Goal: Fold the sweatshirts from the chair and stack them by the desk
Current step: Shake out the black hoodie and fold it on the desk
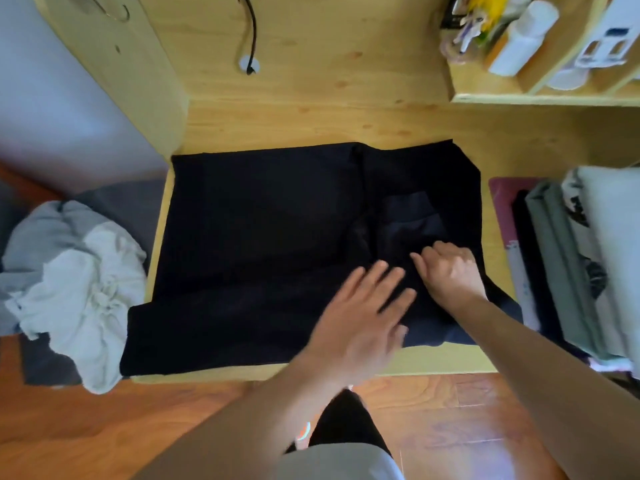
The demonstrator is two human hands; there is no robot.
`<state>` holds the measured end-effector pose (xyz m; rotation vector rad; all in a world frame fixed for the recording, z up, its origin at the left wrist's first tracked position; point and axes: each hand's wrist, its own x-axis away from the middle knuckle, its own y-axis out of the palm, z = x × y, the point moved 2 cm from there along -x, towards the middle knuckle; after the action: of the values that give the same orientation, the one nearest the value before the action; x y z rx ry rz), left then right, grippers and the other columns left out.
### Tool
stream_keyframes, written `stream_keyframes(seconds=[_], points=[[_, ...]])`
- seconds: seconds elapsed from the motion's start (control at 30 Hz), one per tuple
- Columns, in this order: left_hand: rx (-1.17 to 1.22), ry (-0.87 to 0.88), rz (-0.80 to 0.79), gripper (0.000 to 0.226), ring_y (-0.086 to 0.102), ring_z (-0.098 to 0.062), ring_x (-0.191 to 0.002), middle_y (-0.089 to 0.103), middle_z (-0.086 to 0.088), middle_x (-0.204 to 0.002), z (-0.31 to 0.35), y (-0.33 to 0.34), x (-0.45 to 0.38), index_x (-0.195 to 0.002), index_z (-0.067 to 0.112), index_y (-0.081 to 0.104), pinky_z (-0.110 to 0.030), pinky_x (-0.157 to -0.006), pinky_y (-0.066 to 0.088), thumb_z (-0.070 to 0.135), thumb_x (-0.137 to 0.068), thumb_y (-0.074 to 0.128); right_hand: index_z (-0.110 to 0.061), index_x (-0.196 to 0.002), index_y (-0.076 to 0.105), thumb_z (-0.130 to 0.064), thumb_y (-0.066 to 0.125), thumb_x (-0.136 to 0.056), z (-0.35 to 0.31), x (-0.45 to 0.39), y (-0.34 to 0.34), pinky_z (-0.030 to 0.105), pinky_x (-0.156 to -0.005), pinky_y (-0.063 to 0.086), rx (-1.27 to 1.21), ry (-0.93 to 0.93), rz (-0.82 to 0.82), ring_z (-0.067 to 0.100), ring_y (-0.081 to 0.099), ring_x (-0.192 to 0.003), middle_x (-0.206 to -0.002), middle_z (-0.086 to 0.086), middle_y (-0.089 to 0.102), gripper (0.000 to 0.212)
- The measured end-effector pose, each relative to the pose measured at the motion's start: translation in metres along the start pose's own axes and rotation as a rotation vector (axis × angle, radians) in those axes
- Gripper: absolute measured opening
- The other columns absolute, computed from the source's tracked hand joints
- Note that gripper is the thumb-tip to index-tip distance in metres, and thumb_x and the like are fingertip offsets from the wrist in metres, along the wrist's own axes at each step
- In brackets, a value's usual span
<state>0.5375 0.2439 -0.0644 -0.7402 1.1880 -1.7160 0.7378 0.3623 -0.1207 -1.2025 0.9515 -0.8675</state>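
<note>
A black sweatshirt [263, 244] lies spread flat over the wooden desk [311, 116], its lower edge hanging past the front. A sleeve with a ribbed cuff [408, 216] is folded in across its right side. My left hand [363, 317] hovers flat over the cloth with straight fingers, slightly blurred. My right hand [450, 271] has curled fingers and pinches the black fabric just below the cuff. A heap of white and grey sweatshirts [72, 285] sits on the chair at the left. A stack of folded garments [581, 265] stands at the desk's right end.
A black cable [251, 36] passes through a hole at the desk's back. Shelves [540, 95] at the top right hold bottles and small items. A pink mat [502, 192] lies under the folded stack. The floor [104, 427] below is reddish wood.
</note>
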Motion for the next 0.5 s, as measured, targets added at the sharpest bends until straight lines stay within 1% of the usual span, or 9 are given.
stream_keyframes(seconds=[0.07, 0.1, 0.13, 0.17, 0.2, 0.27, 0.33, 0.43, 0.5], points=[[0.016, -0.08, -0.126, 0.062, -0.001, -0.025, -0.158, 0.014, -0.005, -0.171, 0.018, 0.033, -0.02, -0.16, 0.028, 0.028, -0.048, -0.128, 0.002, 0.055, -0.104, 0.03, -0.01, -0.079, 0.062, -0.038, 0.039, -0.107, -0.001, 0.001, -0.009, 0.05, -0.076, 0.048, -0.024, 0.045, 0.021, 0.037, 0.06, -0.077, -0.079, 0.011, 0.059, 0.045], [0.0, -0.126, -0.152, 0.064, -0.006, -0.025, -0.158, 0.01, -0.005, -0.171, 0.014, 0.046, -0.023, -0.161, 0.03, 0.024, -0.049, -0.127, 0.0, 0.059, -0.104, 0.026, -0.009, -0.089, 0.065, -0.037, 0.044, -0.106, -0.004, 0.004, -0.019, 0.053, -0.092, 0.046, -0.051, 0.091, 0.053, 0.037, 0.06, -0.09, -0.09, 0.012, 0.062, 0.039], [-0.017, -0.147, -0.165, 0.066, -0.008, -0.025, -0.158, 0.009, -0.004, -0.172, 0.009, 0.057, -0.023, -0.161, 0.032, 0.022, -0.05, -0.127, 0.001, 0.061, -0.103, 0.025, -0.009, -0.101, 0.067, -0.033, 0.05, -0.104, -0.009, 0.01, -0.031, 0.054, -0.108, 0.037, -0.089, 0.132, 0.088, 0.037, 0.058, -0.106, -0.106, 0.013, 0.064, 0.029], [-0.033, -0.151, -0.172, 0.066, -0.008, -0.025, -0.158, 0.008, -0.004, -0.172, 0.006, 0.063, -0.022, -0.162, 0.032, 0.021, -0.051, -0.127, 0.001, 0.062, -0.103, 0.026, -0.011, -0.115, 0.067, -0.03, 0.055, -0.102, -0.015, 0.019, -0.04, 0.053, -0.117, 0.026, -0.126, 0.155, 0.104, 0.036, 0.052, -0.122, -0.122, 0.013, 0.062, 0.026], [-0.042, -0.145, -0.173, 0.067, -0.008, -0.026, -0.158, 0.007, -0.004, -0.171, 0.005, 0.067, -0.021, -0.162, 0.032, 0.021, -0.052, -0.127, 0.002, 0.062, -0.102, 0.026, -0.014, -0.128, 0.063, -0.03, 0.055, -0.102, -0.019, 0.032, -0.045, 0.052, -0.122, 0.017, -0.15, 0.161, 0.082, 0.035, 0.043, -0.136, -0.137, 0.013, 0.056, 0.032], [-0.055, -0.133, -0.185, 0.068, -0.01, -0.026, -0.158, 0.006, -0.004, -0.172, 0.008, 0.07, -0.021, -0.162, 0.032, 0.019, -0.052, -0.127, 0.002, 0.063, -0.102, 0.027, -0.022, -0.149, 0.044, -0.044, 0.039, -0.105, -0.019, 0.064, -0.038, 0.053, -0.124, 0.01, -0.2, 0.207, -0.087, 0.031, 0.022, -0.151, -0.158, 0.008, 0.037, 0.05], [-0.058, -0.108, -0.209, 0.069, -0.012, -0.026, -0.157, 0.003, -0.004, -0.172, 0.011, 0.07, -0.023, -0.163, 0.032, 0.015, -0.053, -0.127, 0.002, 0.064, -0.102, 0.026, -0.026, -0.157, 0.028, -0.053, 0.021, -0.103, -0.005, 0.087, -0.019, 0.055, -0.122, 0.015, -0.283, 0.297, -0.215, 0.024, 0.009, -0.155, -0.166, 0.003, 0.021, 0.061], [-0.067, -0.102, -0.218, 0.068, -0.014, -0.025, -0.157, 0.0, -0.003, -0.172, 0.008, 0.062, -0.018, -0.163, 0.033, 0.012, -0.054, -0.126, 0.003, 0.065, -0.103, 0.022, -0.028, -0.159, 0.021, -0.051, 0.02, -0.103, 0.008, 0.091, -0.005, 0.054, -0.123, 0.015, -0.364, 0.355, -0.267, 0.018, 0.002, -0.155, -0.168, -0.002, 0.013, 0.061], [-0.083, -0.154, -0.2, 0.066, -0.011, -0.028, -0.157, 0.001, -0.003, -0.172, 0.003, 0.056, 0.0, -0.162, 0.035, 0.015, -0.06, -0.124, 0.004, 0.063, -0.104, 0.023, -0.03, -0.159, 0.019, -0.051, 0.019, -0.102, 0.007, 0.091, -0.006, 0.053, -0.124, 0.012, -0.362, 0.367, -0.281, 0.016, 0.0, -0.155, -0.168, -0.003, 0.012, 0.061]])
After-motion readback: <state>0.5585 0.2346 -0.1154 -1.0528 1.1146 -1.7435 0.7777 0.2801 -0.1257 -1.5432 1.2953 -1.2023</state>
